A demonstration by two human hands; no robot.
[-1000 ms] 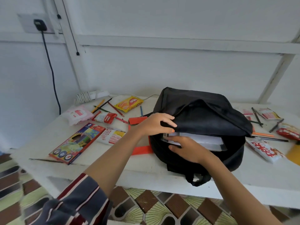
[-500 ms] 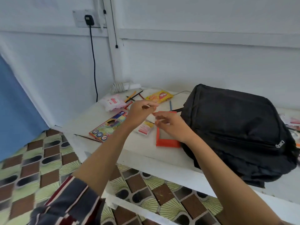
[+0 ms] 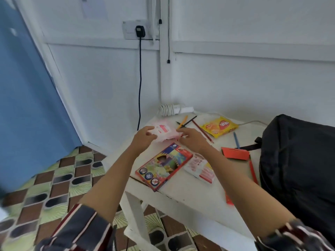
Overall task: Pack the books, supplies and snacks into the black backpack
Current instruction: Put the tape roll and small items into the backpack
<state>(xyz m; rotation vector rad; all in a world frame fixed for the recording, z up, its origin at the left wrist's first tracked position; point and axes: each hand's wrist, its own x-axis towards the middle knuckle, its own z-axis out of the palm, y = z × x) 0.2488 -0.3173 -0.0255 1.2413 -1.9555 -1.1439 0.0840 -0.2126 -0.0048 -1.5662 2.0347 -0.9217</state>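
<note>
The black backpack (image 3: 297, 160) lies on the white table (image 3: 199, 198) at the 3 o'clock edge of the view, its dark fabric closed over; a second ago it stood open in the middle with white books showing and both hands at its mouth. The view has since swung left, and the hands have left the bag.

Both hands now meet at a pink-and-white packet (image 3: 164, 132) near the table's 11 o'clock corner. The left hand (image 3: 145, 136) curls thumb and fingers round the packet's 9 o'clock edge. The right hand (image 3: 190, 140) reaches its 3 o'clock edge with fingers close together, back of the hand upward; blur hides whether they pinch it. Half a second ago these hands hovered over the orange folder (image 3: 235, 153), which now lies untouched just beside the backpack.

At 6 o'clock from the packet lies a coloured-pencil box (image 3: 164, 166), and beside it, under the right forearm, a white-and-red snack packet (image 3: 200, 167). At 2 o'clock lies a yellow snack packet (image 3: 219, 126), with a red pencil (image 3: 203, 131) between it and the right hand and a blue pencil (image 3: 236, 142) beyond. More crossed pencils (image 3: 186, 121) lie at 1 o'clock, near a coiled white cable (image 3: 167, 109) against the wall. A black plug (image 3: 140, 31) sits in a wall socket at 12 o'clock, a blue door (image 3: 27, 105) at 9 o'clock.
</note>
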